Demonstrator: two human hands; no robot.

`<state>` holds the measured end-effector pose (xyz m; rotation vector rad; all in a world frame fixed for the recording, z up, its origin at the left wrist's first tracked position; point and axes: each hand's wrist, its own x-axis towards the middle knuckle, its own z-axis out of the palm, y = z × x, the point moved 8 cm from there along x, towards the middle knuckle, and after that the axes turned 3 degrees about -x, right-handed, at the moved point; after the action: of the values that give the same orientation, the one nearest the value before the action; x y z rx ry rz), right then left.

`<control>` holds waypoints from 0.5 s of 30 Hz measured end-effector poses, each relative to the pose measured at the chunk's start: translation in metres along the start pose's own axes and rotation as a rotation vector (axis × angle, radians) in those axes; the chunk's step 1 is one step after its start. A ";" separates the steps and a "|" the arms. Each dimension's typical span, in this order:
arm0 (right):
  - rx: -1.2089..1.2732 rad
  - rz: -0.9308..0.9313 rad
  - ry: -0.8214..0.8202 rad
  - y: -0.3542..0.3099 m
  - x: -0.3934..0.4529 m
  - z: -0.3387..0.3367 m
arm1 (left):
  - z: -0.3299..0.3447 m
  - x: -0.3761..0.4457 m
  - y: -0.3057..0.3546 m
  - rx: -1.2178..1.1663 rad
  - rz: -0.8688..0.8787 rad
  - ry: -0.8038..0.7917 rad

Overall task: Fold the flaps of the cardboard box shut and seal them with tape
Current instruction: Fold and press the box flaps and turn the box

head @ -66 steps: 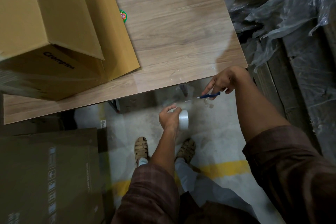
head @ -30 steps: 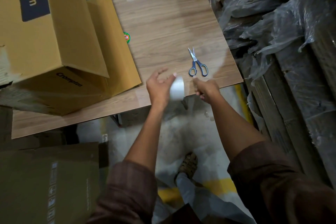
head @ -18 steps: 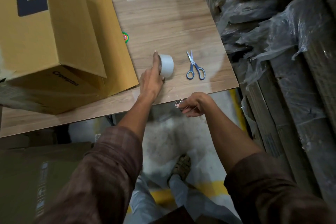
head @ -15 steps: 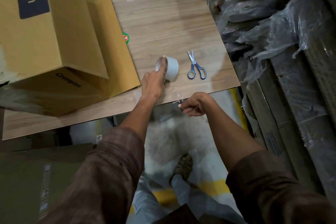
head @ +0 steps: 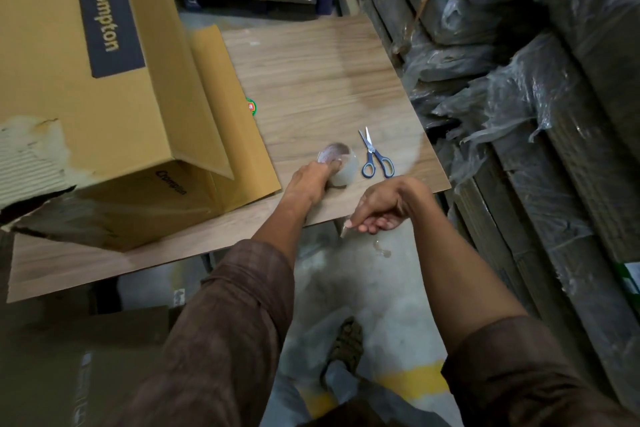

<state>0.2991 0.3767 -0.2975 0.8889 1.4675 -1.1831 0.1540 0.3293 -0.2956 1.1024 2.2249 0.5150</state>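
My left hand [head: 313, 180] has just set the roll of clear tape [head: 337, 166] down on the wooden tabletop [head: 311, 80], fingers still curled on its near side, just left of the blue-handled scissors [head: 375, 156] I laid there a second ago. My right hand [head: 384, 206] hangs off the table's near edge, thumb and fingers pinched on what I take to be a cut strip of clear tape [head: 344, 230], too faint to be sure. So cutting seems done and sticking comes next. The cardboard box [head: 104, 97] lies on its side to my left, flaps [head: 225, 107] still open; it reads "Crompton" twice.
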 end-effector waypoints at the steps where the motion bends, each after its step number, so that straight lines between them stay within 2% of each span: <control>1: 0.012 -0.038 -0.003 -0.004 -0.010 -0.001 | 0.000 0.001 0.005 0.018 0.018 -0.046; 4: 0.114 -0.178 0.040 -0.021 -0.044 -0.004 | 0.005 -0.005 0.011 -0.029 0.046 -0.170; 5: 0.149 -0.230 0.073 -0.026 -0.054 -0.008 | 0.010 -0.007 0.008 -0.100 0.007 -0.209; 8: 0.233 -0.417 0.171 -0.049 -0.088 -0.014 | -0.002 -0.017 0.002 -0.459 -0.122 -0.195; 12: 0.241 -0.531 0.219 -0.073 -0.123 -0.012 | -0.039 -0.025 0.018 -0.840 -0.132 -0.173; 15: 0.183 -0.542 0.263 -0.090 -0.142 -0.005 | -0.068 -0.044 0.021 -1.116 -0.202 -0.377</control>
<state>0.2440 0.3655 -0.1386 0.8138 1.9108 -1.6652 0.1421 0.3005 -0.2185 0.3225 1.3206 1.1404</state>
